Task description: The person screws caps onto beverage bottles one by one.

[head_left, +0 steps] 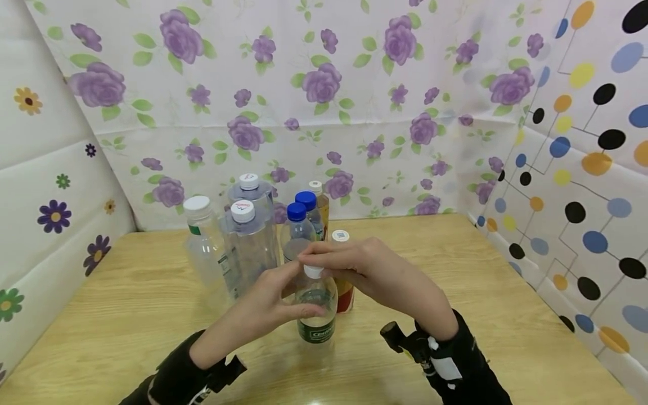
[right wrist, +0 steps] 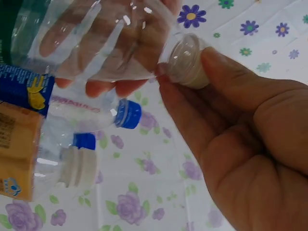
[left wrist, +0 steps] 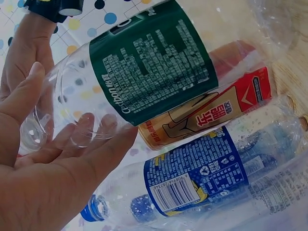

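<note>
A clear plastic bottle with a green label (head_left: 316,331) stands upright on the table, in front of a group of other bottles. Round its upper body my left hand (head_left: 275,298) curls, thumb on the near side and fingers behind, as the left wrist view shows. My right hand (head_left: 372,270) comes from the right and pinches the white cap (head_left: 313,272) at the bottle's neck between thumb and fingers. In the right wrist view the fingertips sit at the cap (right wrist: 198,77), right over the clear neck (right wrist: 182,57).
Behind the left hand stand a clear white-capped bottle (head_left: 205,247) and two large bottles with white caps (head_left: 255,239). Two blue-capped bottles (head_left: 298,230) and an amber bottle (head_left: 322,205) stand farther back. A red-and-orange labelled bottle (head_left: 345,298) is just behind the green-labelled one. Patterned cloths (head_left: 324,112) surround the wooden table (head_left: 455,281).
</note>
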A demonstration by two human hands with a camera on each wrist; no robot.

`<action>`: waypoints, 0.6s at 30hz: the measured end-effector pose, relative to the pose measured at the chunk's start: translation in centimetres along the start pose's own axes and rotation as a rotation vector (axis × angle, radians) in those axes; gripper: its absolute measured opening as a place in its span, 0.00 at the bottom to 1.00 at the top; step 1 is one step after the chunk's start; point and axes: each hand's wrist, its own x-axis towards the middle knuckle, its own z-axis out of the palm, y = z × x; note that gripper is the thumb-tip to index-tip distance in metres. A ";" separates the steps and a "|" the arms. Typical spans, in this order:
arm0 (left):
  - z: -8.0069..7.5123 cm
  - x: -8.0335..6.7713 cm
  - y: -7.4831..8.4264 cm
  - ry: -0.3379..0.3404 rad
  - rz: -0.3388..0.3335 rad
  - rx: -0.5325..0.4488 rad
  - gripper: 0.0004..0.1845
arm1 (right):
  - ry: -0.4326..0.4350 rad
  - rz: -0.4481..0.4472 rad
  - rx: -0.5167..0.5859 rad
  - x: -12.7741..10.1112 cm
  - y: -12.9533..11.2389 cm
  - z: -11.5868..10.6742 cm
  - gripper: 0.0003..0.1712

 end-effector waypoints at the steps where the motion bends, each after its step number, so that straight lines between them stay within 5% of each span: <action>1: 0.0 -0.1 0.0 0.003 -0.001 -0.008 0.44 | 0.004 0.008 -0.013 0.1 -0.3 0.1 0.27; 10: -0.3 -0.7 0.1 0.048 -0.039 0.047 0.38 | 0.099 0.162 -0.159 1.0 -3.1 1.7 0.27; 18: 0.1 0.0 0.0 0.027 -0.044 0.025 0.36 | 0.123 0.196 -0.265 0.7 -3.3 1.8 0.29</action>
